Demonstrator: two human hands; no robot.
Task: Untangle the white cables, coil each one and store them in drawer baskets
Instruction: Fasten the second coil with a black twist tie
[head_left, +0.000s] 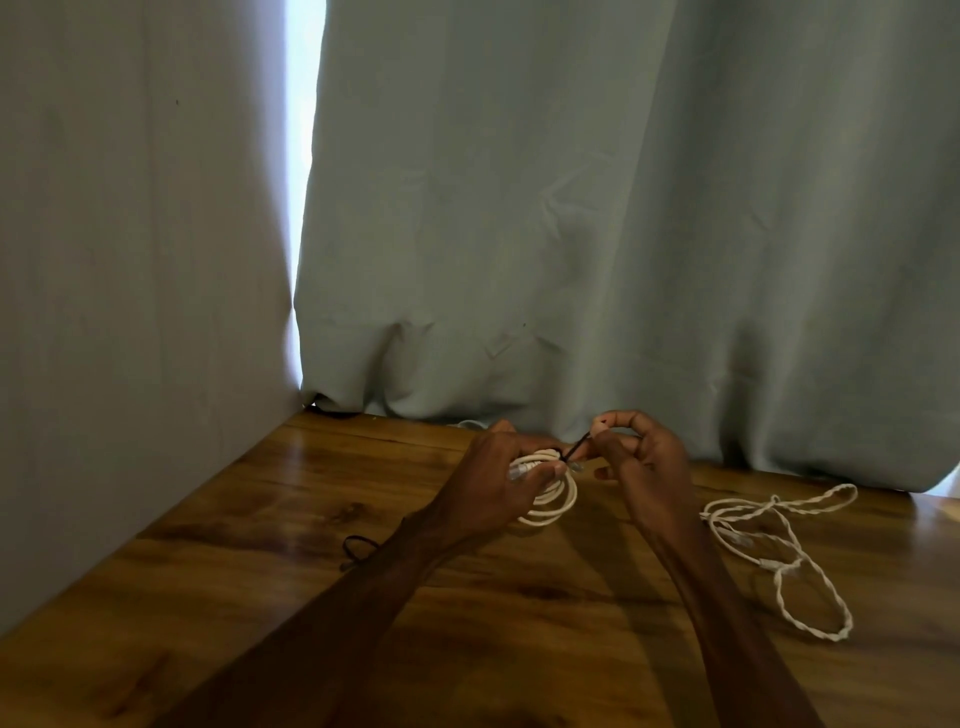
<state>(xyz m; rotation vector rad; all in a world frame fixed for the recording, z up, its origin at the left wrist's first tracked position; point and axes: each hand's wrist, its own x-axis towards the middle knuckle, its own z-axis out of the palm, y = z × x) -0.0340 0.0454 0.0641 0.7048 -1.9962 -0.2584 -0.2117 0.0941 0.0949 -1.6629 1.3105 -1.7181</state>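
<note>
A coiled white cable (556, 499) hangs just above the wooden table (260, 561), and my left hand (498, 467) grips its upper loops. My right hand (634, 452) pinches a thin black tie (575, 448) that wraps round the coil's top. A clear plug end pokes out by my left fingers. Farther right, a second white cable (779, 540), twisted and looped loosely, lies flat on the table, apart from both hands.
A small black tie (358, 548) lies on the table beside my left forearm. A grey-blue curtain (571, 234) hangs along the table's far edge, with a wall (130, 260) on the left. No drawer or basket is in view.
</note>
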